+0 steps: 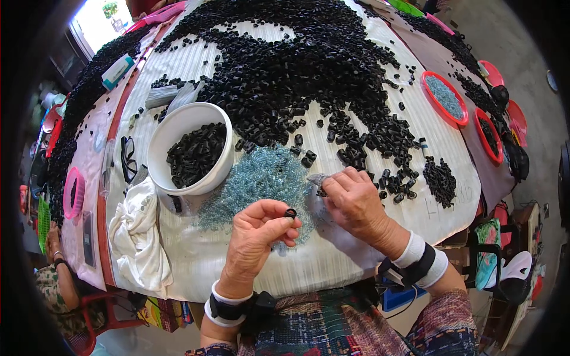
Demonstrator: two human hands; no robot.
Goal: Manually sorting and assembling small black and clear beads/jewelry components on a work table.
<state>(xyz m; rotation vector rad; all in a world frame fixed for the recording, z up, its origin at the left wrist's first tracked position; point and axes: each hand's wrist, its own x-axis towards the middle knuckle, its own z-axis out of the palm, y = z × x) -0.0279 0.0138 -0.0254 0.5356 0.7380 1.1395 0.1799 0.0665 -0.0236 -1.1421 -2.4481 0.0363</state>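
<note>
My left hand (pixel 259 230) pinches a small black cylindrical plastic part (pixel 290 213) between thumb and forefinger, its round opening showing. My right hand (pixel 358 200) is closed at the right edge of a loose pile of tiny, shiny bluish pieces (pixel 261 181). At its fingertips is something grey and pointed (pixel 317 178); what this is and whether it is held, I cannot make out. Left of the pile stands a white bowl (pixel 155 163), partly filled with black plastic parts (pixel 197 155). Beyond my hands spreads a large heap of similar black parts (pixel 285 65).
A white cloth (pixel 139 231) and black-framed glasses (pixel 128 159) lie left of the bowl. Small black pieces (pixel 440 183) are heaped at the right. Red baskets (pixel 426 80) stand along the right side. Another person's hand (pixel 53 240) shows at the far left.
</note>
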